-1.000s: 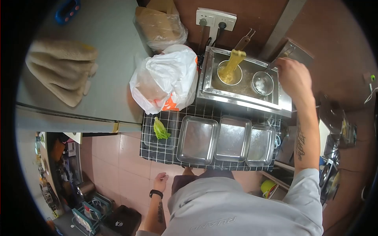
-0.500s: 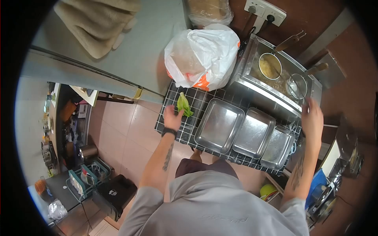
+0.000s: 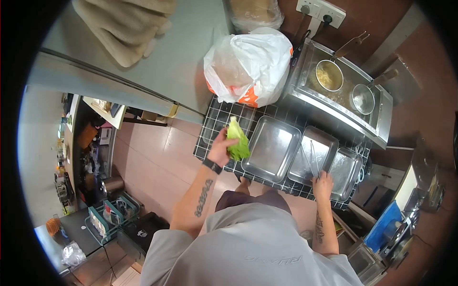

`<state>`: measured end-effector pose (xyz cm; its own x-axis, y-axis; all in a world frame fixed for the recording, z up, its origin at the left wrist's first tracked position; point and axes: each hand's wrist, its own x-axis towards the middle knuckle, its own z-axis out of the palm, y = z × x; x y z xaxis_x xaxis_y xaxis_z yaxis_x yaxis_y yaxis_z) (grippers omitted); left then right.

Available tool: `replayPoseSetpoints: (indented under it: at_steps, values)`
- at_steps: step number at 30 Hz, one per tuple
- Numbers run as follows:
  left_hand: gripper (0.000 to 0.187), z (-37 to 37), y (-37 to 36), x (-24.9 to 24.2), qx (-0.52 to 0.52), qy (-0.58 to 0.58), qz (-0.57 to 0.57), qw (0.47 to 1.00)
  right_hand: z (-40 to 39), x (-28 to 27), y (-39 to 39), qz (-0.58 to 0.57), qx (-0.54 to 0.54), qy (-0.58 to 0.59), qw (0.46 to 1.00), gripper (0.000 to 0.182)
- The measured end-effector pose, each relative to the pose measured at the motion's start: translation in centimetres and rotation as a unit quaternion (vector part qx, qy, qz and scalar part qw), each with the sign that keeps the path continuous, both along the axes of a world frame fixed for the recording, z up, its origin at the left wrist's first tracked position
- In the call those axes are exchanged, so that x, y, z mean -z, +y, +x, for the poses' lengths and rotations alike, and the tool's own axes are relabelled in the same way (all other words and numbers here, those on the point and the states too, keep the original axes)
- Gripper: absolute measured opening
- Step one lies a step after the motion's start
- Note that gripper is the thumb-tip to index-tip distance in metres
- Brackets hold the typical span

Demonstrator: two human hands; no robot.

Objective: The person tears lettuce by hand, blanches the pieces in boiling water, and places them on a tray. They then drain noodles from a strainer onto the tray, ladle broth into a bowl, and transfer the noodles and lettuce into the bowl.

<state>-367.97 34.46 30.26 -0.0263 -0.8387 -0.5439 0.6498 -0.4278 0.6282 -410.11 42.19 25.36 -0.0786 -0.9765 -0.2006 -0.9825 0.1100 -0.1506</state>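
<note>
A leafy green lettuce (image 3: 238,141) is in my left hand (image 3: 221,148), whose fingers close round its side above the tiled counter. My right hand (image 3: 323,185) grips metal tongs (image 3: 312,157), which extend over the middle steel tray (image 3: 305,174). To its left lies a larger steel tray (image 3: 272,148), and a smaller steel tray (image 3: 344,176) sits to its right. None of the trays shows food in it.
Behind the trays stands a steel cooker (image 3: 334,112) with liquid in it, a strainer (image 3: 329,75) of yellowish food and a second strainer (image 3: 362,99). A white plastic bag (image 3: 257,66) sits beside it, near a towel (image 3: 126,28).
My left hand has taken hold of the lettuce and raised it off the counter. My right hand has come from the cooker's right strainer down and left to the trays, tongs in it.
</note>
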Motion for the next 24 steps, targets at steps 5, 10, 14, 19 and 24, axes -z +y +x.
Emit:
replayPoseSetpoints:
  at_steps: [5, 10, 14, 19, 24]
  values:
    - [0.077, -6.5, 2.7, -7.0, 0.099, -0.123, -0.098, 0.983, 12.4, -11.4, -6.9, 0.034, 0.014, -0.453, 0.891, 0.037]
    - [0.094, -7.9, 3.5, -8.9, 0.15, -0.263, -0.216, 0.928, 17.3, -16.7, -8.3, 0.132, -0.041, -0.539, 0.831, 0.023]
    - [0.097, -7.1, 4.1, -12.0, 0.198, -0.29, -0.234, 0.907, 15.8, -17.6, -8.3, 0.172, -0.044, -0.575, 0.799, 0.015]
    - [0.083, -5.9, 3.5, -13.6, 0.295, -0.308, -0.263, 0.865, 12.7, -20.2, -9.7, 0.237, -0.145, -0.507, 0.816, 0.016]
    - [0.05, -4.7, 3.6, -14.9, 0.385, -0.365, -0.226, 0.817, 8.9, -25.0, -11.8, 0.269, -0.241, -0.349, 0.865, 0.014]
